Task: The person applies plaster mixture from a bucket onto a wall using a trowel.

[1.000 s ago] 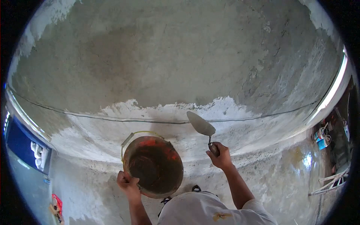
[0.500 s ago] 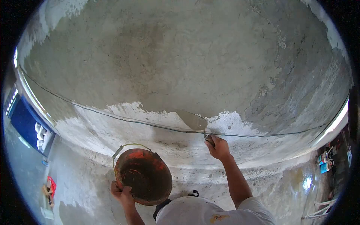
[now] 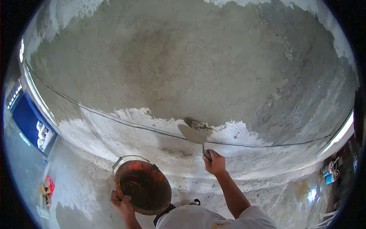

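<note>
My left hand (image 3: 122,202) grips the rim of a round, reddish-brown bucket (image 3: 162,191) at the lower left, thumb over the edge. The bucket is tilted; its dark inside shows streaks of residue. My right hand (image 3: 215,162) is closed round the handle of a trowel (image 3: 193,134), whose blade points up and left in front of the wall, with a dark shadow just above it. Grey plaster (image 3: 183,68) covers the upper wall and ends in a ragged edge above a whitish band. A thin cable (image 3: 251,145) runs across the wall behind the trowel.
A blue door or panel (image 3: 26,114) stands at the far left, with white bundles (image 3: 41,134) beside it. A red item (image 3: 50,186) lies on the floor at the left. Paint buckets (image 3: 330,178) stand at the right, above a pale frame (image 3: 327,220).
My right hand and the trowel have moved down and slightly left, and the blade stands lower against the wall. The bucket and my left hand sit slightly lower and further left in view.
</note>
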Tool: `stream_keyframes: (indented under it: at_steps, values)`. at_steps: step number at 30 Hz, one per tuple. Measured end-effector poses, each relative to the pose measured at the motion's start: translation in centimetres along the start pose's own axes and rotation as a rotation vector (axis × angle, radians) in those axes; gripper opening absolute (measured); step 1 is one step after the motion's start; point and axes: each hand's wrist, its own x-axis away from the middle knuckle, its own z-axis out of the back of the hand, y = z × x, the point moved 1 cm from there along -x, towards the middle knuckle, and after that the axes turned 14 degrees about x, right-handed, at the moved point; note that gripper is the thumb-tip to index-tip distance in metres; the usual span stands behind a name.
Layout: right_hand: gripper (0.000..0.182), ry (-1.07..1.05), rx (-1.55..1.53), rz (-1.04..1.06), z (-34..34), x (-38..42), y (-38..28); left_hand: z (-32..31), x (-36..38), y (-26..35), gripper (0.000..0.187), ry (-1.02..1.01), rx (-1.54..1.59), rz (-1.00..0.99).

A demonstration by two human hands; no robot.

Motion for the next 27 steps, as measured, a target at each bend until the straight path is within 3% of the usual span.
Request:
stream_keyframes:
  at_steps: [4, 6, 8, 10, 12, 15, 20, 22, 23, 25, 27]
  values:
    - [0.028, 0.033, 0.033, -0.058, -2.6, -1.5, 0.9, 0.8, -0.6, -0.5, 0.032, -0.005, -0.028, -0.036]
    - [0.028, 0.118, 0.035, -0.060, -3.3, -0.5, 2.1, 1.6, -1.0, 0.0, 0.027, -0.075, 0.106, 0.016]
    - [0.028, 0.120, -0.124, -0.233, -3.6, 1.5, 3.1, 0.5, -0.8, 2.2, 0.030, -0.092, 0.085, 0.020]
    - [0.024, 0.178, -0.077, -0.273, -3.6, 3.8, 3.4, 0.3, -1.2, 2.8, 0.033, -0.115, 0.058, 0.030]
    - [0.025, 0.111, -0.173, -0.466, -3.1, 6.3, 3.5, 1.1, -2.3, 2.7, 0.034, -0.133, -0.026, -0.043]
    - [0.026, 0.145, -0.240, -0.474, -2.7, 9.6, 3.5, 2.1, -4.2, 1.1, 0.035, -0.100, -0.042, 0.072]
    - [0.026, 0.290, -0.192, -0.469, 0.8, 11.2, -3.1, 5.6, -8.6, -2.4, 0.029, -0.294, 0.011, -0.001]
    - [0.027, 0.331, -0.048, -0.335, 2.6, 11.2, -7.3, 5.2, -9.1, -0.9, 0.027, -0.341, 0.004, 0.027]
    - [0.027, 0.355, -0.045, -0.365, 2.7, 11.6, -8.7, 5.1, -8.9, 0.9, 0.023, -0.365, -0.100, 0.022]
    - [0.029, 0.131, -0.107, -0.295, 2.5, 12.3, -11.8, 5.5, -9.7, 1.6, 0.027, -0.349, -0.248, 0.115]
    - [0.032, -0.067, -0.154, -0.195, 1.8, 12.8, -14.7, 6.0, -10.2, 1.2, 0.026, -0.442, -0.171, 0.078]
